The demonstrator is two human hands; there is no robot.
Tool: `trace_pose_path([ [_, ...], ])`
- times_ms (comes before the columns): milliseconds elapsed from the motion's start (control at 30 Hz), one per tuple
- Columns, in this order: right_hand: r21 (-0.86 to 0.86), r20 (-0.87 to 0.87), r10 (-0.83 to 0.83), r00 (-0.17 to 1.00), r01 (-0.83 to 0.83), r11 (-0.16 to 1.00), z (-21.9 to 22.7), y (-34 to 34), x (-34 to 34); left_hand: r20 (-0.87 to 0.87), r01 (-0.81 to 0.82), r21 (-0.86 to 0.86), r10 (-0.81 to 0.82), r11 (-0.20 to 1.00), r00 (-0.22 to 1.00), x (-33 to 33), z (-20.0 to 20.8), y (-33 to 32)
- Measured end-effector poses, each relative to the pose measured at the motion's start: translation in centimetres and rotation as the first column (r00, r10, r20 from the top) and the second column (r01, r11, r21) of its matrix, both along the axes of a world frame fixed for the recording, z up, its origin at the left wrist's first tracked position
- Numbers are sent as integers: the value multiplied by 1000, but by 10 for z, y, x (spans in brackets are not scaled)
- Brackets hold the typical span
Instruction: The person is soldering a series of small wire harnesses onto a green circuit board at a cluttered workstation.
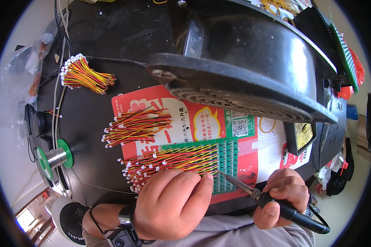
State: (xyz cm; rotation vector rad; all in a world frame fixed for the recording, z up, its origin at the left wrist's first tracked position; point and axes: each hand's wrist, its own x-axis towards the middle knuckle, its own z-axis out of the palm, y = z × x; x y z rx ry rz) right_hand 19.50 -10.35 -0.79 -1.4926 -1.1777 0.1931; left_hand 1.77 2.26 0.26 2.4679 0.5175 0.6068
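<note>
In the head view, the green circuit-board panel [228, 162] is lying on a red printed sheet [248, 164] over the dark worktop [123, 41]. The left hand [173, 203] is curling over the panel's near side, among connector-ended wires [177, 158] running leftward across it; whether its grip is pinching one wire I cannot tell. The right hand [290, 185], right of the panel, is pinching a soldering iron [286, 210] by its black handle, the tip pointing at the panel's wire ends. Left of the panel's far edge, a loose wire pile [138, 127] is lying; well left, a solder spool [55, 157] is standing.

The wires are looking light and bendy, probably calling for a hold on the insulation; the panel is looking thin, stiff and fragile, best taken by its edges. The iron's handle is offering the safe hold. Large printed characters and square codes [240, 128] are showing beyond the panel.
</note>
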Motion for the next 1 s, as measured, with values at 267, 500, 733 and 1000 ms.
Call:
trace_pose_path([
  [267, -15, 0, 23, 1000, -23, 1000, 1, 0, 1, 25, 7, -25, -6, 1000, 1000, 0, -1, -1],
  [500, 15, -10, -56, 998, 56, 998, 0, 0, -6, 15, 17, -18, -17, 1000, 1000, 1, 1, 0],
  [733, 33, -29, -102, 994, 103, 994, 0, 1, -6, 1, 12, -24, -12, 1000, 1000, 1, 1, 0],
  [1000, 33, -7, -51, 999, 52, 998, -1, 0, -1, 16, -15, 69, 14, 998, 1000, 5, 6, -7],
])
